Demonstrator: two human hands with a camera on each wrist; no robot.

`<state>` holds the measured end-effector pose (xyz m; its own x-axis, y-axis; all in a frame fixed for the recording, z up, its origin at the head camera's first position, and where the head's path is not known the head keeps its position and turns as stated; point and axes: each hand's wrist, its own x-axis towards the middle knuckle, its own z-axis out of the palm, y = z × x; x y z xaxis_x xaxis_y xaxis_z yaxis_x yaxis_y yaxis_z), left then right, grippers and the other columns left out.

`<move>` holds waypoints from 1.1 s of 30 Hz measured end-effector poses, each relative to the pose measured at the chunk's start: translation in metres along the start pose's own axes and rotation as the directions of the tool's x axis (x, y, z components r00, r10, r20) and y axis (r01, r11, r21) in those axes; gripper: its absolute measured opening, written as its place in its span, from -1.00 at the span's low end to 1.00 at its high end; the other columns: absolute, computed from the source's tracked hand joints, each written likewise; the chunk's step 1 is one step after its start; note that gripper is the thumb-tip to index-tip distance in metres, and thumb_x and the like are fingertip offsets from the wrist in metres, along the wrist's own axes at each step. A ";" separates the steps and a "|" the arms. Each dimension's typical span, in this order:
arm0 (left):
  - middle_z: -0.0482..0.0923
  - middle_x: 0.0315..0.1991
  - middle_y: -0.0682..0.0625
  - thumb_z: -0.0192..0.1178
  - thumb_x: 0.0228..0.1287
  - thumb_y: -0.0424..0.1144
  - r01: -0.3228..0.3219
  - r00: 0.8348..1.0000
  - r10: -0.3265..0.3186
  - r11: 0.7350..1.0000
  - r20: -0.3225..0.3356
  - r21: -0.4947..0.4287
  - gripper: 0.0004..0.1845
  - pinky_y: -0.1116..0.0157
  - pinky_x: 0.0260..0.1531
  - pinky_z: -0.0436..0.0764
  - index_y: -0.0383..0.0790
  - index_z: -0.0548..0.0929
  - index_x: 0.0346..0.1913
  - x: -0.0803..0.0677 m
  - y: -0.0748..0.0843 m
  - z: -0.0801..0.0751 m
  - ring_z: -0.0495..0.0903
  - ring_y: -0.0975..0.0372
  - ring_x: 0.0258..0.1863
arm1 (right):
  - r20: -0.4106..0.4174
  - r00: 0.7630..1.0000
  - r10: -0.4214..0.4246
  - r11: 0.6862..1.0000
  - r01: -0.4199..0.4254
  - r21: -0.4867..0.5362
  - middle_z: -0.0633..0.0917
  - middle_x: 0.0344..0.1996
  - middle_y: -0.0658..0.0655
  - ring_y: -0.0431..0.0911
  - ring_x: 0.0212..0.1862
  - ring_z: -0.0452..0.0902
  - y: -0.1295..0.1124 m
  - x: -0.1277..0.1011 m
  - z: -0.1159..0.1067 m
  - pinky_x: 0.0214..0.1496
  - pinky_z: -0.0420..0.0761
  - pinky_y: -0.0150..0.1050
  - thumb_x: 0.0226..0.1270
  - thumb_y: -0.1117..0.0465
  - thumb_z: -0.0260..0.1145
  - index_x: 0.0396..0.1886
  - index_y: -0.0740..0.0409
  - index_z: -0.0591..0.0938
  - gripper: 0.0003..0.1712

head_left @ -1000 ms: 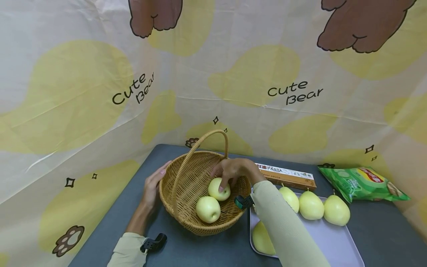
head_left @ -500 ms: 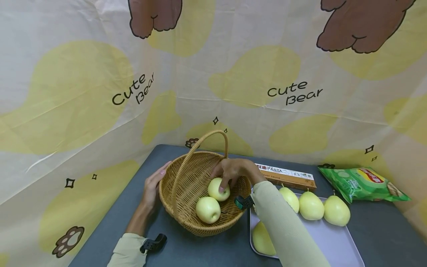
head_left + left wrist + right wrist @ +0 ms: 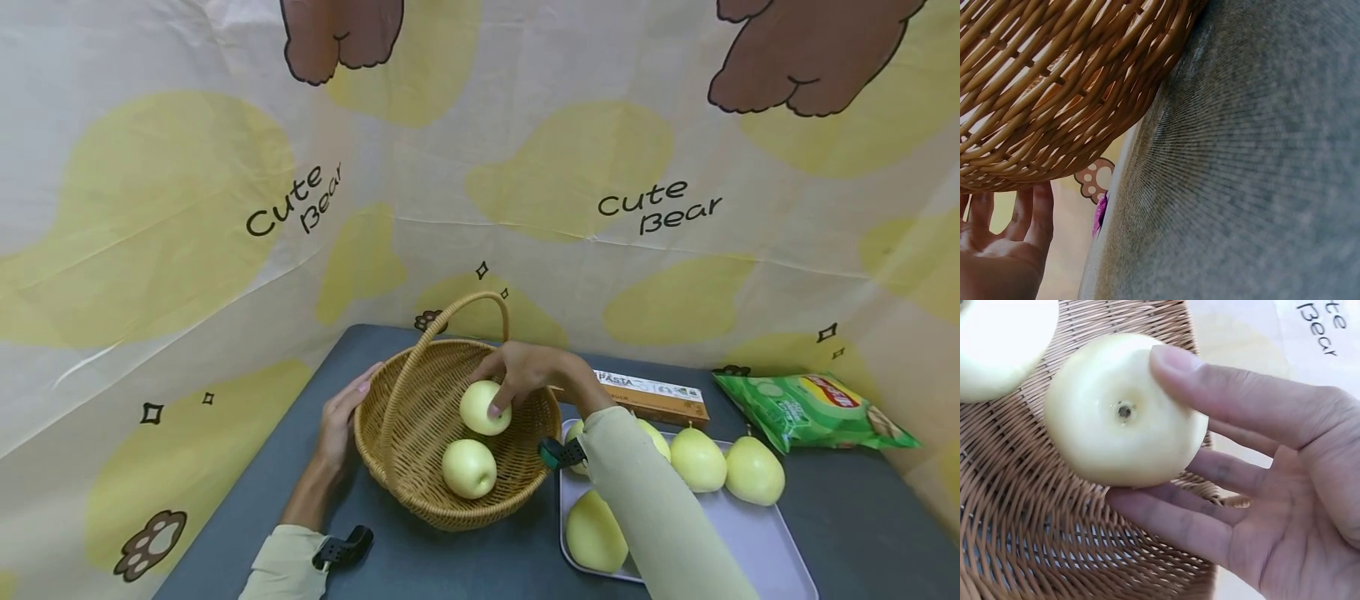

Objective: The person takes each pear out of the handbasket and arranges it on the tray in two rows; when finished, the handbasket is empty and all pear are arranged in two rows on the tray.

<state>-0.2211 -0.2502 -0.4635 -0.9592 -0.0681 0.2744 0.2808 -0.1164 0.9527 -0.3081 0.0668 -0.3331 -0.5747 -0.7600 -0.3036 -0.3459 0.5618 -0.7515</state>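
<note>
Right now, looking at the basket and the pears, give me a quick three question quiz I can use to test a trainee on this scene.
1. True or false: the right hand grips a pear over the wicker basket.
2. How many pears lie on the tray in the head view? A) two B) four C) six
3. Fill in: the left hand rests against the basket's outer ____.

Key
1. True; its fingers wrap round the fruit, while a second pear lies on the basket floor.
2. B, four, one partly hidden by the sleeve.
3. Wall, on the side away from the tray.
</note>
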 end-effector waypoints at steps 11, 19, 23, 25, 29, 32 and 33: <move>0.53 0.48 0.03 -0.04 0.74 -0.13 -0.020 1.000 0.020 1.000 0.001 -0.004 -0.47 0.47 0.30 0.55 -0.37 0.43 0.54 -0.002 0.001 -0.001 0.54 0.39 0.38 | -0.161 0.982 -0.100 0.995 0.102 0.005 0.70 0.27 0.06 -0.01 0.16 0.65 -0.005 -0.030 0.001 0.15 0.71 -0.18 0.12 0.22 0.70 0.33 0.01 0.72 -0.29; 0.53 0.47 0.04 -0.04 0.73 -0.13 -0.017 1.000 0.017 1.000 0.009 -0.010 -0.46 0.47 0.30 0.55 -0.39 0.42 0.54 -0.001 0.000 -0.001 0.53 0.37 0.39 | -0.252 0.959 -0.133 0.988 0.148 0.042 0.68 0.30 0.11 0.09 0.20 0.66 0.004 -0.054 0.009 0.15 0.71 -0.08 0.17 0.15 0.68 0.42 0.02 0.65 -0.22; 0.50 0.50 -0.01 -0.04 0.73 -0.13 -0.015 1.000 0.015 1.000 0.005 -0.006 -0.47 0.47 0.30 0.55 -0.39 0.42 0.54 -0.001 -0.001 -0.002 0.52 0.37 0.40 | -0.289 0.947 -0.144 0.986 0.162 0.038 0.69 0.27 0.09 0.08 0.18 0.67 0.009 -0.064 0.015 0.12 0.71 -0.07 0.19 0.09 0.67 0.43 -0.05 0.64 -0.22; 0.49 0.50 -0.02 -0.04 0.73 -0.14 -0.012 1.000 0.012 1.000 0.004 -0.004 -0.47 0.48 0.30 0.54 -0.38 0.41 0.55 -0.002 -0.001 -0.002 0.52 0.38 0.41 | -0.314 0.939 -0.142 0.986 0.164 0.043 0.68 0.31 0.06 0.05 0.19 0.66 0.012 -0.069 0.019 0.13 0.69 -0.08 0.17 0.07 0.68 0.43 -0.08 0.64 -0.22; 0.50 0.49 -0.01 -0.04 0.73 -0.14 -0.003 1.000 0.003 1.000 0.005 -0.008 -0.47 0.46 0.28 0.57 -0.37 0.41 0.55 -0.002 0.000 -0.001 0.55 0.39 0.37 | -0.375 0.916 -0.141 0.978 0.186 0.088 0.63 0.39 0.07 0.08 0.27 0.63 0.018 -0.080 0.024 0.12 0.70 -0.08 0.16 0.12 0.69 0.44 -0.03 0.63 -0.19; 0.51 0.49 -0.03 -0.05 0.73 -0.13 0.001 1.000 -0.001 1.000 0.005 -0.010 -0.47 0.44 0.24 0.61 -0.36 0.42 0.55 -0.002 0.001 0.000 0.60 0.38 0.31 | -0.421 0.898 -0.128 0.974 0.194 0.118 0.60 0.41 0.11 0.14 0.31 0.60 0.022 -0.090 0.026 0.12 0.72 -0.05 0.16 0.14 0.68 0.44 -0.03 0.63 -0.20; 0.51 0.49 -0.04 -0.05 0.74 -0.13 0.002 1.000 -0.002 1.000 0.004 -0.011 -0.47 0.44 0.23 0.62 -0.36 0.42 0.55 -0.002 0.002 0.001 0.61 0.38 0.30 | -0.435 0.893 -0.119 0.974 0.190 0.123 0.59 0.42 0.10 0.15 0.32 0.59 0.024 -0.094 0.026 0.15 0.72 -0.03 0.17 0.13 0.68 0.43 -0.05 0.64 -0.21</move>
<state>-0.2185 -0.2498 -0.4620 -0.9598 -0.0640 0.2735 0.2796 -0.1271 0.9517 -0.2432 0.1429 -0.3380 -0.7942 -0.6032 0.0731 -0.3546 0.3624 -0.8619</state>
